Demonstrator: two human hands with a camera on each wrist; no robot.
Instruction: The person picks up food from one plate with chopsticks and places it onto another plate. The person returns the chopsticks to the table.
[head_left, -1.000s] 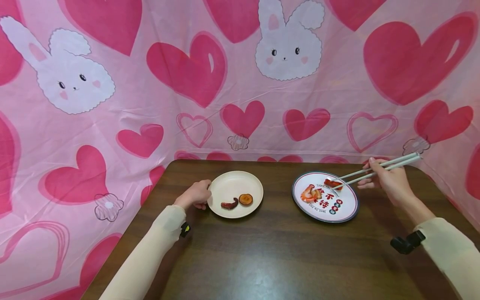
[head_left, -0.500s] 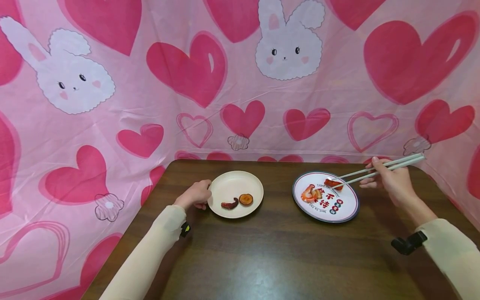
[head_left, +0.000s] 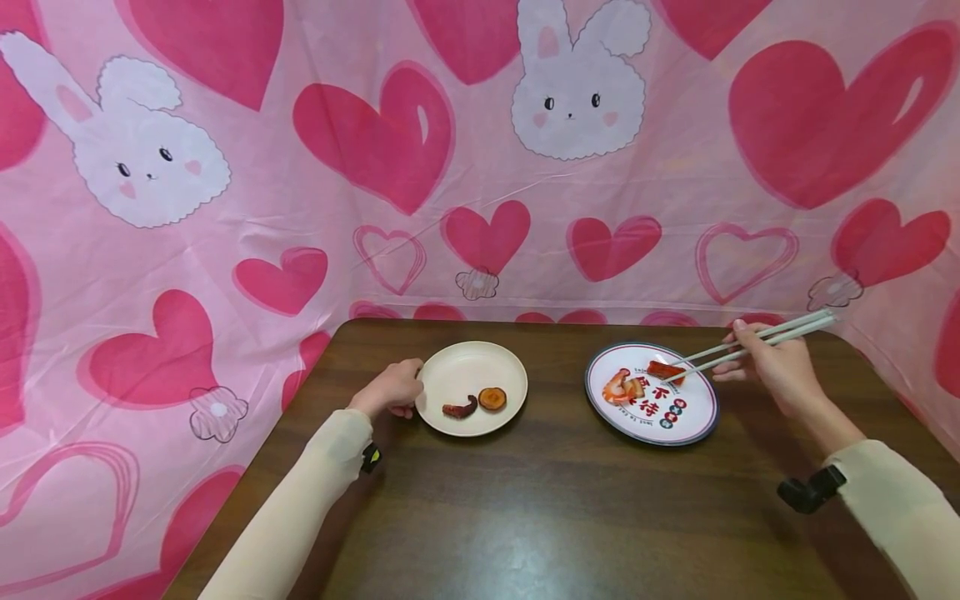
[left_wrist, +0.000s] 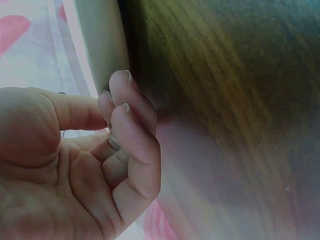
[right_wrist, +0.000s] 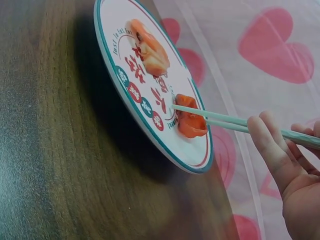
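The red piece (head_left: 666, 372) lies at one o'clock on the printed plate (head_left: 701, 410), under the chopsticks (right_wrist: 225, 117); the right hand (head_left: 783, 367) pinches these in a narrow grip, likely for control. The left hand (head_left: 390, 389) grips the pale plate (head_left: 472, 367) at nine o'clock, probably steadying it. Wood-grain tabletop (head_left: 480, 500); pink cloth (head_left: 337, 175) toward twelve.

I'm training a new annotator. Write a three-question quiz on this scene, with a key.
1. Which hand holds the chopsticks?
2. True or false: the cream plate beside the left hand bears the curled piece and the round piece.
3. The chopsticks' tips are at: A the curled piece; B the red piece on the printed plate; C the round piece.

Key: 1. The right hand. 2. True. 3. B.
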